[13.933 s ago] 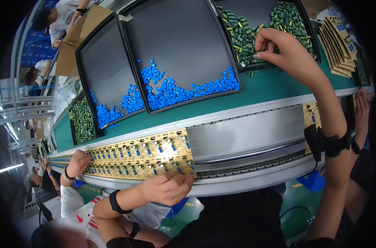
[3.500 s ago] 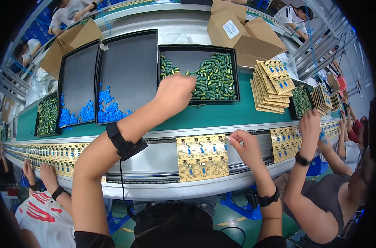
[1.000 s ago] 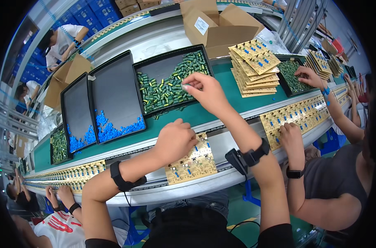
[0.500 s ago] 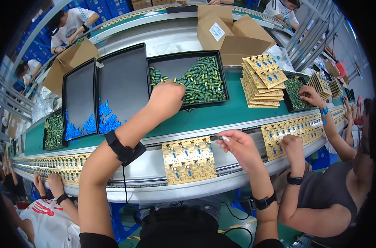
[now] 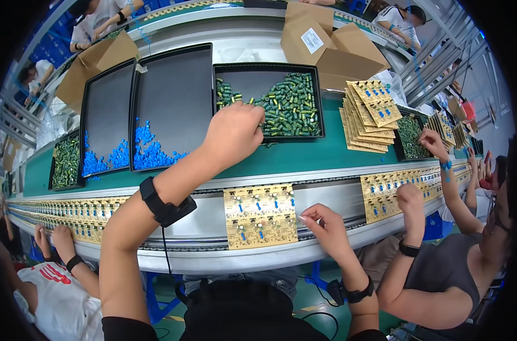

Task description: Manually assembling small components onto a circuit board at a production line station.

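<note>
My left hand (image 5: pixel 236 135) reaches into the near left part of a black tray (image 5: pixel 322 122) of green cylindrical capacitors (image 5: pixel 292 105). Its fingers are curled down, and the tips are hidden among the parts. In front of me on the conveyor lies a tan circuit board panel (image 5: pixel 259 219) with small blue, black and silvery components. My right hand (image 5: pixel 326 230) is beside the panel's right edge, thumb and forefinger pinched together. Something small and pale shows at those fingertips; I cannot tell whether it is a part or a fingernail.
Two black trays with blue components (image 5: pixel 147 150) stand left, beside a smaller tray of green parts (image 5: pixel 65 162). Stacked panels (image 5: pixel 369 122) and an open cardboard box (image 5: pixel 338 51) lie to the right. Co-workers' hands (image 5: pixel 411 202) are close on both sides; more panels (image 5: pixel 378 193) line the conveyor.
My right hand has come lower and nearer to me, beside the panel's edge, and its fingers have drawn together. My left hand stays at the green capacitors. The whole view has shifted slightly.
</note>
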The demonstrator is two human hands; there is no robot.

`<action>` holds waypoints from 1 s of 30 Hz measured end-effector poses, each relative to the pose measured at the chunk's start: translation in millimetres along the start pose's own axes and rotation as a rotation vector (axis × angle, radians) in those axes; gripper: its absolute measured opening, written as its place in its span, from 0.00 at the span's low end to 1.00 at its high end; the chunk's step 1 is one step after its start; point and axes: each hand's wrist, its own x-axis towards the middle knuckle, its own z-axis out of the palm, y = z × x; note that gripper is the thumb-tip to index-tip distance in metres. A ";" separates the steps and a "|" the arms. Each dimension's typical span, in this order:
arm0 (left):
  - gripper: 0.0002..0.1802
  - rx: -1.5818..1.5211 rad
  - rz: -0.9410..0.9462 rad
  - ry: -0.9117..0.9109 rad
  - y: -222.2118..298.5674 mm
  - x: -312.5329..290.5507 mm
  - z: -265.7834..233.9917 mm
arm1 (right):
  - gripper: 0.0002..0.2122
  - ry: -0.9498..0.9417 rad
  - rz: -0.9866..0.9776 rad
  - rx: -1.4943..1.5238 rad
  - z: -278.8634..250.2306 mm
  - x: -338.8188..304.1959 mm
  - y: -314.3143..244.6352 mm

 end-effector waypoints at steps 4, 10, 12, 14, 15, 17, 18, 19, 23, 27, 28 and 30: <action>0.07 -0.101 0.029 0.078 7.3 -10.2 -4.5 | 0.05 0.018 -0.052 -0.016 7.8 0.5 1.8; 0.07 -0.151 0.004 0.012 12.1 -22.5 -13.7 | 0.04 0.056 -0.108 -0.083 13.4 3.8 0.6; 0.07 -0.154 0.008 0.001 12.7 -27.9 -16.0 | 0.04 0.046 -0.125 -0.145 13.0 3.3 -3.7; 0.07 -0.158 0.012 -0.009 13.5 -32.4 -17.3 | 0.04 0.050 -0.126 -0.164 14.3 2.4 -4.5; 0.07 -0.176 0.020 -0.001 14.1 -34.6 -18.2 | 0.04 0.055 -0.129 -0.181 14.8 1.9 -5.1; 0.07 -0.197 0.026 0.009 14.9 -37.7 -20.6 | 0.04 0.065 -0.136 -0.192 16.0 2.1 -5.6; 0.07 -0.244 0.001 -0.028 15.4 -38.9 -22.4 | 0.04 0.075 -0.143 -0.200 16.6 2.2 -5.9; 0.08 -0.290 -0.025 -0.066 15.6 -39.7 -24.3 | 0.04 0.074 -0.142 -0.202 17.0 2.3 -6.5; 0.08 -0.440 -0.132 -0.225 15.4 -39.8 -30.0 | 0.06 0.082 -0.163 -0.253 18.6 3.0 -7.4; 0.05 -0.717 -0.225 -0.325 13.9 -42.4 -30.9 | 0.07 0.085 -0.257 -0.404 19.6 3.7 -8.8; 0.05 -0.790 -0.263 -0.369 13.9 -42.7 -31.9 | 0.07 0.086 -0.256 -0.406 19.9 4.5 -9.8; 0.05 -0.855 -0.277 -0.404 10.9 -43.5 -33.0 | 0.08 0.084 -0.379 -0.495 21.2 6.7 -12.5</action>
